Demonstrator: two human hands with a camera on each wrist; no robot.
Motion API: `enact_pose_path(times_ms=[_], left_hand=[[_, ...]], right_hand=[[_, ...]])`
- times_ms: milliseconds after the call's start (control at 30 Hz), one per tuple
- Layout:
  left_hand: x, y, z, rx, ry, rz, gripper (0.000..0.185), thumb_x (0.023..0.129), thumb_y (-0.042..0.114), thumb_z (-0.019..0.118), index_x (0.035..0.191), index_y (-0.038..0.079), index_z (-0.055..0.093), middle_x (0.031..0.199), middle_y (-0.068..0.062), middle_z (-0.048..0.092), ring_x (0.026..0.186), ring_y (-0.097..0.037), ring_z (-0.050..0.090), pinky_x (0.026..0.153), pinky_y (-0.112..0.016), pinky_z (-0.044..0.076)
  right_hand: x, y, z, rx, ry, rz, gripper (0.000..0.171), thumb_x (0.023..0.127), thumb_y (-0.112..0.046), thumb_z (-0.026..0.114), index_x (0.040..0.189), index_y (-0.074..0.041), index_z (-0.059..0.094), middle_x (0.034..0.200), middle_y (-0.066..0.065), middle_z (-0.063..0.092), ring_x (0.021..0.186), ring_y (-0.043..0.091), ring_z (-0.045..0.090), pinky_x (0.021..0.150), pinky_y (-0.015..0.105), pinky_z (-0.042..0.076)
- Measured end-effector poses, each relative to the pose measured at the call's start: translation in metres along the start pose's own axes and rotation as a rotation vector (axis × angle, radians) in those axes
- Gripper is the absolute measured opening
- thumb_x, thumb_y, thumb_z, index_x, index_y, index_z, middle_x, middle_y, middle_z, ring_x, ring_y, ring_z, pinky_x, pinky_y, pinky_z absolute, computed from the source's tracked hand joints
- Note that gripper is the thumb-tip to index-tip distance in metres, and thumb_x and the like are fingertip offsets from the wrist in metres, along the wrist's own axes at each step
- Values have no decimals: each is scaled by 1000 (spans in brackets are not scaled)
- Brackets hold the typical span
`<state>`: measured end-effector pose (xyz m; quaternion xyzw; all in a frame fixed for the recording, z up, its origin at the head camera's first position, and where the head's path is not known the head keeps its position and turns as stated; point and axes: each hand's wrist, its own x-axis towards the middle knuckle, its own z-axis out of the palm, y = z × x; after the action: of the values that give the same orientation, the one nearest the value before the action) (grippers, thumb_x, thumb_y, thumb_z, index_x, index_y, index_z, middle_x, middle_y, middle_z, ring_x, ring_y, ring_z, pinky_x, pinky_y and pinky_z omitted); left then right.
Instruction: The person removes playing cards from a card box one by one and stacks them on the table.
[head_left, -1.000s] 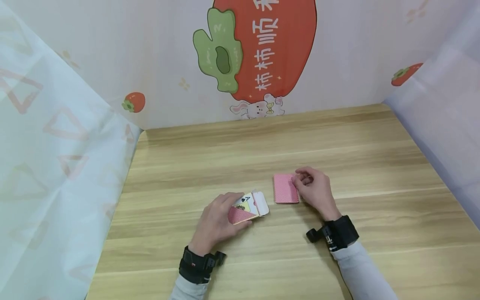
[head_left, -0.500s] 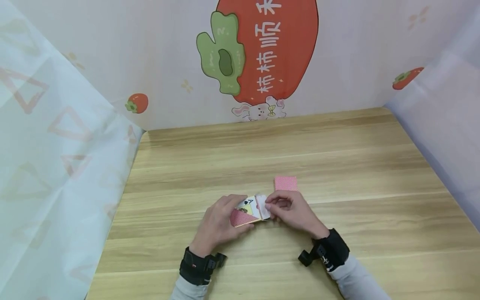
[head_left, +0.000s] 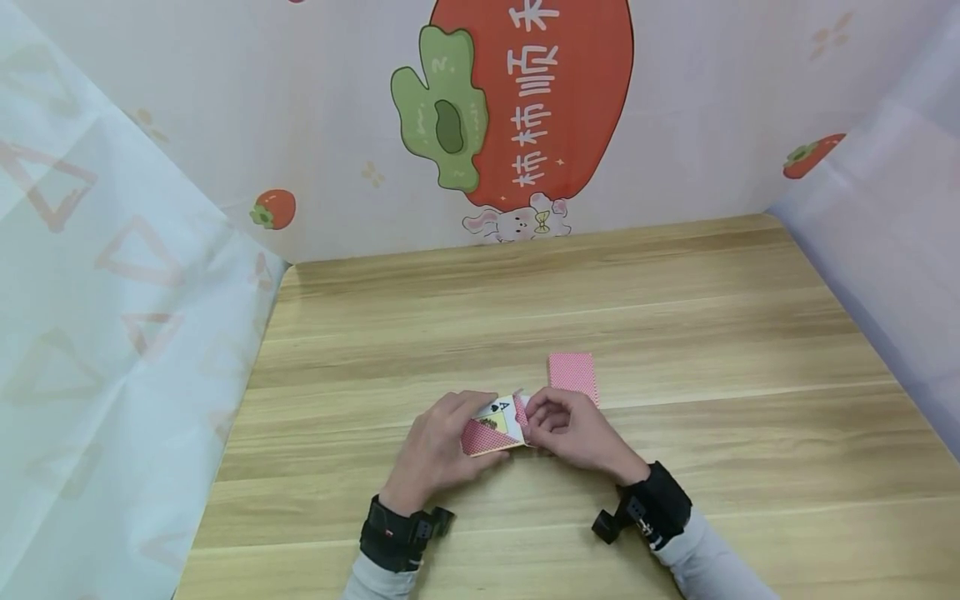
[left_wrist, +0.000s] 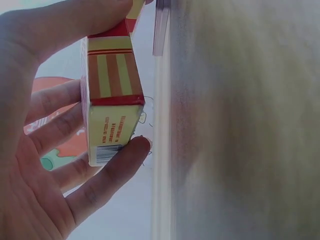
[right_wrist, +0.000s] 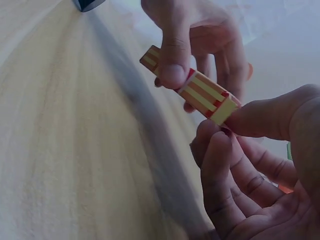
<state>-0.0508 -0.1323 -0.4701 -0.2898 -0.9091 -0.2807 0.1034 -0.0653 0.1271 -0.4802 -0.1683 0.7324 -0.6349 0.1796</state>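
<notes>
1. The card box (head_left: 491,427) sits between the two hands, held just above the wooden table (head_left: 675,292) in front of the person. Its upper face shows an ace of spades with the letter A, over a red patterned lower part; its narrow side carries red and yellow stripes.
2. The left hand (head_left: 435,450) grasps the box from the left, thumb along one narrow edge and fingers (left_wrist: 107,172) curled round the other side.
3. The right hand (head_left: 573,433) meets the box at its right end, where the flap is; its thumb and fingertips (right_wrist: 260,117) pinch that end.
4. The end panel of the box, seen from the left wrist, carries small print and a barcode, too blurred to read.
5. A stack of cards (head_left: 573,374) lies face down, red backs up, on the table just beyond the right hand, apart from it and from the box. Nothing stands between the stack and the hands.
6. Each wrist wears a black strap (head_left: 390,533) with a camera, over grey sleeves.
7. Beyond the hands, the backdrop (head_left: 517,108) shows a large orange persimmon with a green leaf and white Chinese characters reading 柿柿顺; a small rabbit figure sits under it.
8. Pale sheets hang to the left of the left hand and to the right of the right hand.
</notes>
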Motion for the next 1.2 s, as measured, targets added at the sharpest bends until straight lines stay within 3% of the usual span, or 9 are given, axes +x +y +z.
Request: enact_pose_path(times_ms=[367,600,900,1200], left_hand=[[0,-2,-1,25,-6,-64,77,73,43,99,137,15,69,129,-1,75,103,-15,69,77,-29,58],[0,-3,1,20,21,-74,77,72,42,100,138,17,68,128,0,74,103,-15,69,78,-30,59],[3,-4,0,16,-1,-92,77,72,41,100,137,16,69,130,0,74,105,-15,69,81,-31,60],[1,-5,1,14,4,-109,76,72,41,100,136,15,69,128,-2,74,104,-17,69,80,-33,60]], right_hand=[[-1,-3,-15,85,96,91,21,99,-2,72,115,9,65,95,22,74,81,31,79,70,41,65],[0,-1,-9,98,83,133,24,97,-2,74,117,5,65,96,16,75,82,29,78,71,37,64],[3,1,-4,101,27,156,27,95,-3,76,117,7,66,97,15,76,83,30,77,72,39,64],[0,1,-20,162,85,196,32,97,1,70,126,10,60,103,21,72,87,30,77,75,39,65]])
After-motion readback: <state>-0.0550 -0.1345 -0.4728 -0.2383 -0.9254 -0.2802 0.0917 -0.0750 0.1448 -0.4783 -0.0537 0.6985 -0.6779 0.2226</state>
